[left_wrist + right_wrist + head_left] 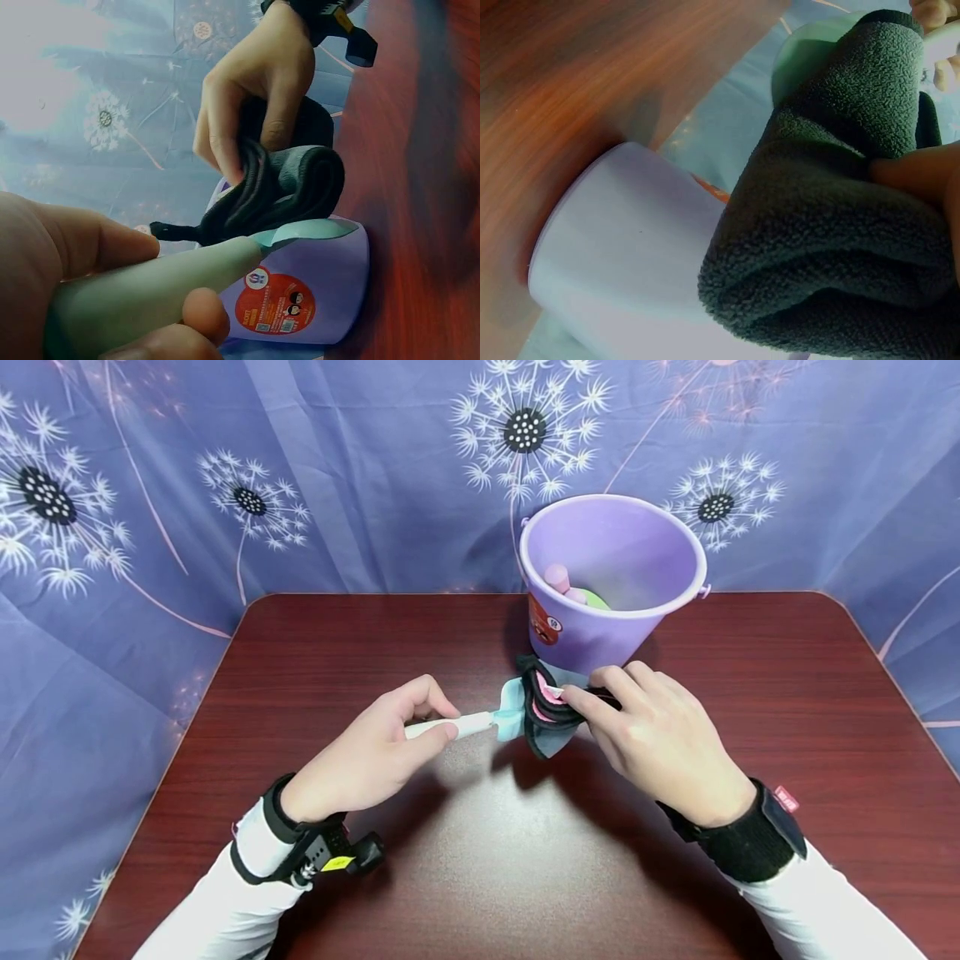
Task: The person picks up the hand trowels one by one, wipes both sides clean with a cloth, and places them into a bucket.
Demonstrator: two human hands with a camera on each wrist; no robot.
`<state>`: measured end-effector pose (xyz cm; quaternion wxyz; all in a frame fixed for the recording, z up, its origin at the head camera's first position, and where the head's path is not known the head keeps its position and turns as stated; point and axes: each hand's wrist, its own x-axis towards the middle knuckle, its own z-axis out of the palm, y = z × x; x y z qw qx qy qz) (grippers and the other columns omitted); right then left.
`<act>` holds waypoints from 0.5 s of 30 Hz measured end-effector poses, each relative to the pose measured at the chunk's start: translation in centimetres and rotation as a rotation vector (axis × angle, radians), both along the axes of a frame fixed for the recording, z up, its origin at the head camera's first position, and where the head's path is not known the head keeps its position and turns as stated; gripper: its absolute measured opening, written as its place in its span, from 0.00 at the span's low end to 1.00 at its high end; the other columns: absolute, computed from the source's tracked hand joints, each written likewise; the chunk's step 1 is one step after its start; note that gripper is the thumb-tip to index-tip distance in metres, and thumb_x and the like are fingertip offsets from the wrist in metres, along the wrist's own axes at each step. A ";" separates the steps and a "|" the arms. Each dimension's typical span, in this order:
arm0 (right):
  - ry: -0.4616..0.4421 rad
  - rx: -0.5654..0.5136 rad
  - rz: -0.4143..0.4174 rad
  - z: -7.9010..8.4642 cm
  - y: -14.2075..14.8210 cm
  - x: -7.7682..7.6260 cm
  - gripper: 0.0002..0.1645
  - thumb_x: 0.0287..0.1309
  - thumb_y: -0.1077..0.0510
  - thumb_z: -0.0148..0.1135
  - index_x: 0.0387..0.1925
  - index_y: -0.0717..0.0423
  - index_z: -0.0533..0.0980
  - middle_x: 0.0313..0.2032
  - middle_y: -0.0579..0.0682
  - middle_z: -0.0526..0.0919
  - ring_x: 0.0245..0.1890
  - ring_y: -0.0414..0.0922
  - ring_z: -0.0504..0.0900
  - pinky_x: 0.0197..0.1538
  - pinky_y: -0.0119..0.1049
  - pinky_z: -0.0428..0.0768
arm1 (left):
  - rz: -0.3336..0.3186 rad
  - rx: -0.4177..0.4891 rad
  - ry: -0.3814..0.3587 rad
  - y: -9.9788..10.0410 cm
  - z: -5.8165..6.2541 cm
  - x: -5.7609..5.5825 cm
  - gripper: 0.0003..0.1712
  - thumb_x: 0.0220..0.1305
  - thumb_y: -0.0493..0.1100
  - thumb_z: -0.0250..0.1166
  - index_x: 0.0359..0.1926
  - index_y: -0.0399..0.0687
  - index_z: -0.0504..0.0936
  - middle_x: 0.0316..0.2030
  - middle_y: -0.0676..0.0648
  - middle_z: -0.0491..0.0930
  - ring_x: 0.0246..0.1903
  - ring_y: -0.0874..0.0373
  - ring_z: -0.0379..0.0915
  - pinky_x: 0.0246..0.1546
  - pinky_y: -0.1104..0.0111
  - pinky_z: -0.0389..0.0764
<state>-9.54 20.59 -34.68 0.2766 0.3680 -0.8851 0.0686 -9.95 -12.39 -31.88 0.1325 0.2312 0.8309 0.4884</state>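
Note:
My left hand (367, 756) grips the white handle of a small shovel-like tool (472, 724), thumb on one side and fingers on the other. Its pale teal scoop (311, 231) points to the right and meets a folded grey cloth (840, 217) with black edging. My right hand (663, 735) pinches this thick, fuzzy cloth, whose folds show pink between them in the head view. In the left wrist view the cloth overlaps the scoop's base. Both hands are raised over the front of the table, and the cloth hides part of the scoop.
Just behind the cloth a purple bucket (592, 631) stands on the dark red wooden table (360, 643). Inside it lie pink pieces (557, 578) and a green item (592, 600). A blue curtain (375, 468) with dandelion prints hangs behind the table.

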 end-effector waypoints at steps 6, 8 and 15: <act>0.003 0.007 0.004 0.0 -0.2 0.2 0.21 0.73 0.54 0.57 0.61 0.54 0.82 0.47 0.57 0.81 0.36 0.58 0.76 0.36 0.50 0.78 | 0.001 -0.007 0.016 0.4 -0.4 0.2 0.03 0.76 0.43 0.63 0.47 0.53 0.78 0.34 0.51 0.77 0.30 0.54 0.68 0.33 0.65 0.68; 0.008 0.004 0.009 0.0 -0.3 0.3 0.21 0.73 0.53 0.58 0.61 0.54 0.82 0.47 0.57 0.81 0.36 0.58 0.76 0.36 0.50 0.78 | 0.003 -0.006 0.013 0.5 -0.5 0.2 0.03 0.76 0.43 0.63 0.47 0.54 0.78 0.34 0.52 0.77 0.28 0.55 0.65 0.30 0.65 0.67; 0.036 -0.012 0.028 -0.1 -0.7 0.3 0.21 0.77 0.53 0.52 0.61 0.54 0.82 0.45 0.57 0.80 0.35 0.58 0.76 0.34 0.49 0.77 | 0.015 0.005 0.006 0.9 -0.9 0.4 0.04 0.77 0.41 0.62 0.48 0.56 0.78 0.36 0.52 0.76 0.26 0.58 0.63 0.28 0.66 0.66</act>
